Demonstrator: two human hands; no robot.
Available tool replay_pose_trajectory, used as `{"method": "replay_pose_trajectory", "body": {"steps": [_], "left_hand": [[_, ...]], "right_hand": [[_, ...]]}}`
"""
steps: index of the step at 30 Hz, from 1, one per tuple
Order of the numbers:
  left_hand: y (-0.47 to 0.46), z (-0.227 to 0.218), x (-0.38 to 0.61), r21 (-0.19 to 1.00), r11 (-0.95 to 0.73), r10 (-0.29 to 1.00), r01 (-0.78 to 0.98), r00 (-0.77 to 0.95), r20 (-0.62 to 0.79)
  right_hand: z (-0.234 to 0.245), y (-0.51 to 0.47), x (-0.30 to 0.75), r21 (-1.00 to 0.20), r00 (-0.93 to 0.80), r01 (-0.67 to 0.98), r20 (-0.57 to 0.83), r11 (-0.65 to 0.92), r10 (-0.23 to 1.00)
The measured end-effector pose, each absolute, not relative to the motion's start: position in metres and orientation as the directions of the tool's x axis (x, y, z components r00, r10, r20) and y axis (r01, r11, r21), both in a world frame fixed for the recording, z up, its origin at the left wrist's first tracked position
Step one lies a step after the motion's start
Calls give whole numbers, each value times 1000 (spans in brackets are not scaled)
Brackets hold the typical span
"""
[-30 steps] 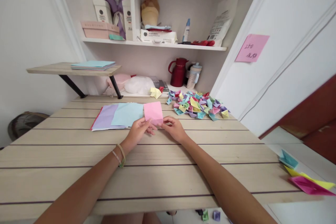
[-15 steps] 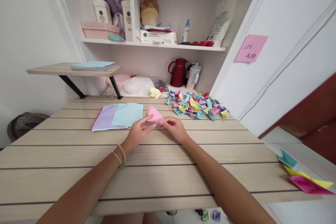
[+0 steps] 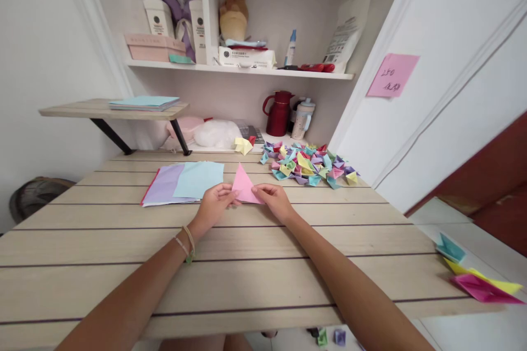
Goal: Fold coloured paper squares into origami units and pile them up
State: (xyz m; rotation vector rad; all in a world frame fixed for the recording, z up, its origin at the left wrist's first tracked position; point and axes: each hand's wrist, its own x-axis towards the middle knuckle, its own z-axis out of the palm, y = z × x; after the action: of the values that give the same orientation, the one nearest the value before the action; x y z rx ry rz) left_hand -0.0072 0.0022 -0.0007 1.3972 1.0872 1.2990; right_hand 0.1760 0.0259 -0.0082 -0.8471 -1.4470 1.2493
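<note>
A pink sheet of paper (image 3: pixel 245 184), folded into a triangle, is held up just above the table with its point away from me. My left hand (image 3: pixel 218 201) pinches its left lower corner, thumb on top. On the opposite corner, my right hand (image 3: pixel 272 199) grips with thumb and fingers. Left of my hands lies a stack of coloured paper, a light blue sheet (image 3: pixel 200 178) over a purple sheet (image 3: pixel 164 185). Beyond my right hand sits a heap of small folded paper boats (image 3: pixel 307 163) in many colours.
A yellow folded paper (image 3: pixel 244 146) stands at the table's back. Larger paper boats (image 3: pixel 486 288) sit at the right edge. A small raised shelf (image 3: pixel 82 109) carries more paper (image 3: pixel 144 102). Behind are a red jug (image 3: pixel 279 113) and a speckled cup (image 3: pixel 302 119).
The pink paper has turned so its point faces away and its lower edge lies between my hands. My left hand has shifted its hold to the left corner.
</note>
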Motion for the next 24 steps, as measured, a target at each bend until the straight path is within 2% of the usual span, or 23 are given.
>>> {"method": "replay_pose_trajectory", "body": {"steps": [3,6,12,16,24], "left_hand": [[4,-1,-8,987,-162,986,15,37,161],[3,-1,-8,991,-111,992,-78,55,116],[0,-1,-8,964,-28,987,-263,143,68],[1,-1,-9,956,-12,983,-292,170,65],[3,-3,-11,950,-5,980,-313,188,67]], "right_hand": [[-5,24,176,-974,-245,-105,222,202,944],[-5,23,174,-976,-235,-152,191,158,953],[-13,26,172,-946,-322,-319,56,-53,945],[-12,25,172,-918,-405,-361,-4,-164,914],[-7,21,174,-893,-467,-395,-7,-216,884]]}}
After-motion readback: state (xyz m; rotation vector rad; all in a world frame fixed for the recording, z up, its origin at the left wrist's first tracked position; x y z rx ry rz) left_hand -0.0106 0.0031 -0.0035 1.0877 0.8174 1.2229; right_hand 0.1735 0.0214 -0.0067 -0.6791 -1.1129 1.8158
